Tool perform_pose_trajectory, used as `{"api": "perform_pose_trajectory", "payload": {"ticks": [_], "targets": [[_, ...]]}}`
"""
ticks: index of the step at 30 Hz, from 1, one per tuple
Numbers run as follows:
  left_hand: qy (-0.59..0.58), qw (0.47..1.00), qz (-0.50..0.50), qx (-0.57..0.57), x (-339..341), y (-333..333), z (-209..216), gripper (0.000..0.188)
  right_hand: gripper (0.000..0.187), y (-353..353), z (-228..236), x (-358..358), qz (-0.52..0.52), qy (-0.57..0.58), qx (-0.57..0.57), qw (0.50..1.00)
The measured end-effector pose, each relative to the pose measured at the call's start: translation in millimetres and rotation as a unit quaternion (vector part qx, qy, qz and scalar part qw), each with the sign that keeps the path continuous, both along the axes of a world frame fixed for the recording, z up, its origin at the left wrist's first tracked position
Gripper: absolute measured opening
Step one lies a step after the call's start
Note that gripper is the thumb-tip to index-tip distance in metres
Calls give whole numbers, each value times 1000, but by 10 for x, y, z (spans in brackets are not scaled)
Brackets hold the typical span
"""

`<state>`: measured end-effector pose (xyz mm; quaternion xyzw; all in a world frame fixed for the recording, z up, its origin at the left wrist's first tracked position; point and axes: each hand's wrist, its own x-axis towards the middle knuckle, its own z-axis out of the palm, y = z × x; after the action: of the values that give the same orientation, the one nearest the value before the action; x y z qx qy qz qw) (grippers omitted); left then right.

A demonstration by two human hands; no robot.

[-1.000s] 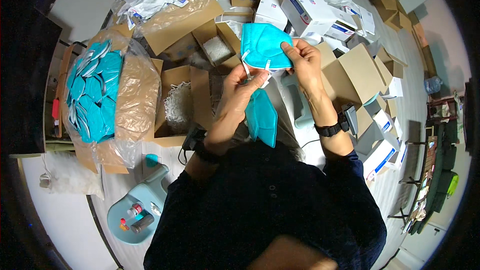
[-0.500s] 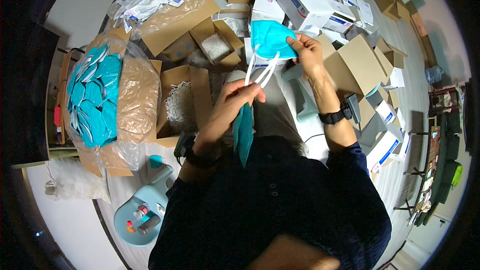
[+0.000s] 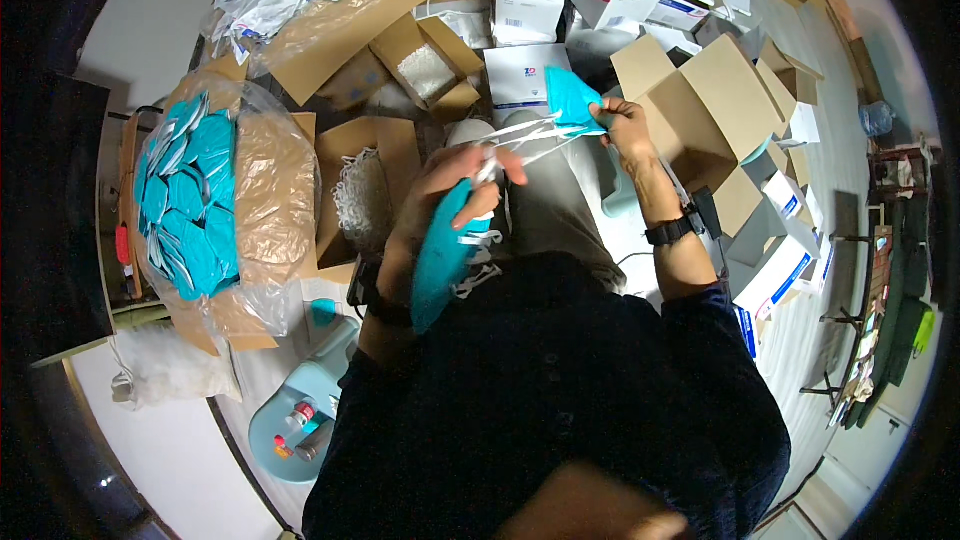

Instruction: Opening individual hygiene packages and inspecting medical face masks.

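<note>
Over my lap, my right hand (image 3: 628, 130) pinches the edge of a teal face mask (image 3: 572, 100). White elastic straps (image 3: 525, 130) stretch from that mask across to my left hand (image 3: 462, 185). Smeared by motion, the left hand has its fingers curled at the straps and its thumb on a second teal face mask (image 3: 438, 262), which slants down toward my chest. Loose white straps (image 3: 480, 265) dangle beside this lower mask. At my left, a plastic-lined carton (image 3: 280, 210) holds a heap of teal face masks (image 3: 190, 200).
Beside my left knee stands a cardboard box (image 3: 402, 155) with white elastic loops (image 3: 360, 195); a smaller box (image 3: 465, 55) with white bits lies beyond. White cartons (image 3: 525, 80) stack ahead. An open cardboard box (image 3: 690, 125) sits right, a pale blue stool (image 3: 275, 440) lower left.
The right-hand mask has shifted right and turned narrower, with its straps now pulled sideways. My left hand has turned, and the lower mask has swung left, showing loose straps.
</note>
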<state>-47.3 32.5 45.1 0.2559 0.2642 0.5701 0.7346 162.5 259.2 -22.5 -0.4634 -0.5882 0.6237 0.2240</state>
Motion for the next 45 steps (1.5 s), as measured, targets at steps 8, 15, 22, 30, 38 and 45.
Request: {"api": "perform_pose_trajectory", "payload": {"ticks": [8, 15, 22, 30, 38, 45], "targets": [[335, 941, -10, -51, 287, 212, 58, 30, 36, -385, 263, -37, 157, -114, 322, 927], [366, 929, -24, -57, 295, 259, 32, 33, 24, -652, 445, -238, 371, 95, -36, 923], [318, 942, 34, -105, 376, 288, -393, 32, 26, -620, 216, -290, 168, 76, 68, 981], [237, 960, 1, -151, 372, 114, -745, 25, 28, -217, -137, -298, 47, -3, 179, 983], [84, 984, -38, -155, 387, -333, -368, 32, 20, 203, -277, 31, -9, 80, 143, 986], [-94, 992, -86, -23, 323, 65, -744, 32, 26, -499, 412, -210, 141, 184, 34, 972]]}}
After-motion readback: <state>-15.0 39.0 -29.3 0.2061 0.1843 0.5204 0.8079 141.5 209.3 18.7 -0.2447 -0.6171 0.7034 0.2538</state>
